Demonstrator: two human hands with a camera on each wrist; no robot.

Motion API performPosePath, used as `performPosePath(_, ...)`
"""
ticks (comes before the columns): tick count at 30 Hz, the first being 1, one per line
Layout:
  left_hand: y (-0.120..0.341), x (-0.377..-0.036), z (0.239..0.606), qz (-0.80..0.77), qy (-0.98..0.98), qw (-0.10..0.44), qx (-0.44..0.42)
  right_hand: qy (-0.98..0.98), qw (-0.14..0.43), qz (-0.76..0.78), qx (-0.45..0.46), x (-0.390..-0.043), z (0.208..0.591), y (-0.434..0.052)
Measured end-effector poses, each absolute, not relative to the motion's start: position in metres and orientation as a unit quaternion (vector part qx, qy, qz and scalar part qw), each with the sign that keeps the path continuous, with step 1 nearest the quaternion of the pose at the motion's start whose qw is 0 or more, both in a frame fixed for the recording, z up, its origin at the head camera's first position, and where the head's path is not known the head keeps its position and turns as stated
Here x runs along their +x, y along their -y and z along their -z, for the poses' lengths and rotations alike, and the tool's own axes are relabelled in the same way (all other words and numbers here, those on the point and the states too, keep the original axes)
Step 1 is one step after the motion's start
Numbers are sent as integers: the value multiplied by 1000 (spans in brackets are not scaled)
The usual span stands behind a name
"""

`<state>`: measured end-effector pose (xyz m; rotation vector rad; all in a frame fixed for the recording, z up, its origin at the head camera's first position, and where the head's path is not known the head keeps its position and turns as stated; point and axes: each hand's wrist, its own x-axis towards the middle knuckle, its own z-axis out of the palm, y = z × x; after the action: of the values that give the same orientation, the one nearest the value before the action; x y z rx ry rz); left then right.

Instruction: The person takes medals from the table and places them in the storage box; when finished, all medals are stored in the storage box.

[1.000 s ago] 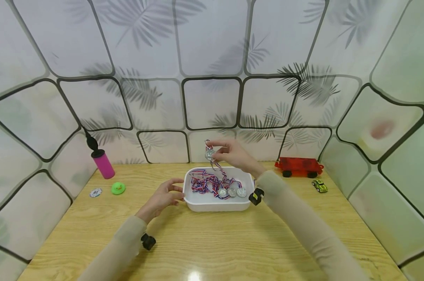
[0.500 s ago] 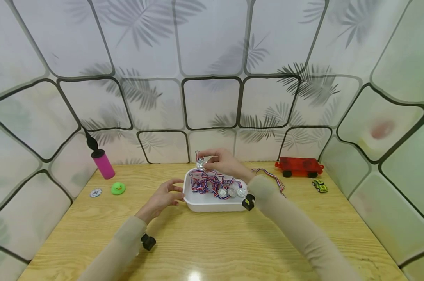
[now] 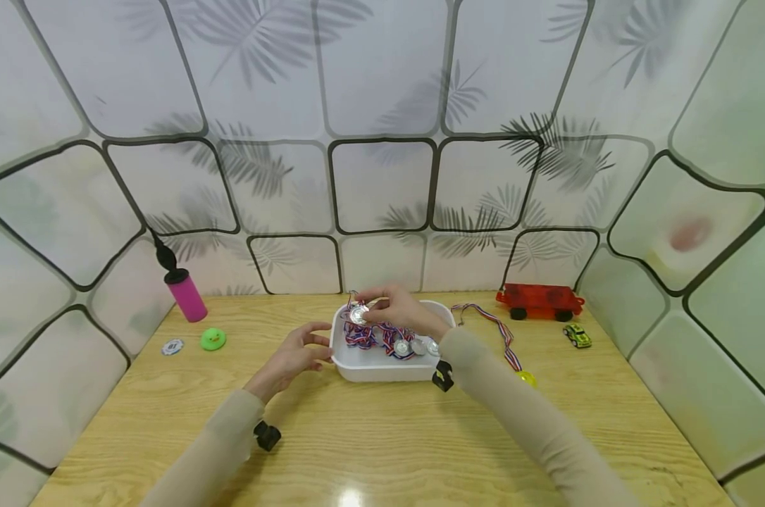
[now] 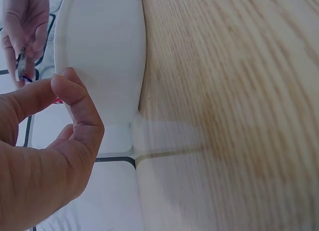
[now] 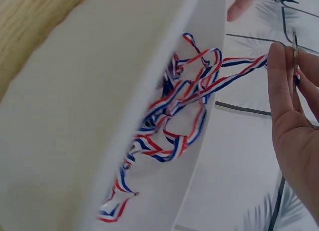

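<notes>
Head view: left of centre, the left hand point(image 3: 296, 352), fingers loosely spread, is at the end of a white tub point(image 3: 389, 374). Over its upper left, a silver medal point(image 3: 358, 315) is pinched by the right hand point(image 3: 400, 310); inside, mid-frame, lie striped ribbons point(image 3: 359, 338) and three more medals point(image 3: 418, 347). Lower right, a yellow medal point(image 3: 527, 379).

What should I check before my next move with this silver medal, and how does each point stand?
1. Silver medal secure in the right hand: ok, pinched between thumb and fingers.
2. Held ribbon free: not ok, it runs down into the tangled ribbons.
3. White tray level: ok, it sits flat on the table.
4. Left hand bracing the tray: cannot tell; its fingers are at the left end, but pressure doesn't show.
5. Yellow medal clear of the right sleeve: cannot tell, the sleeve partly covers it.
</notes>
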<state>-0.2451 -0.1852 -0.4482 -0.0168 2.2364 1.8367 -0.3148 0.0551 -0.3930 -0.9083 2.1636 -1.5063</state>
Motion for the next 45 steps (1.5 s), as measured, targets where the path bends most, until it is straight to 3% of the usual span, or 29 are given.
performPosePath(15, 185, -243, 446, -635, -763, 122, 1, -811, 163, 488, -280, -314, 430, -37)
performPosePath(25, 186, -244, 445, -640, -758, 123, 17, -784, 194, 520, -279, -321, 449, -29)
performPosePath(39, 185, -243, 449, -645, -754, 122, 2, -845, 136, 476, -203, -319, 462, -22)
performPosePath(45, 185, -243, 448, -644, -755, 123, 1, -867, 117, 434, -215, -317, 463, -19)
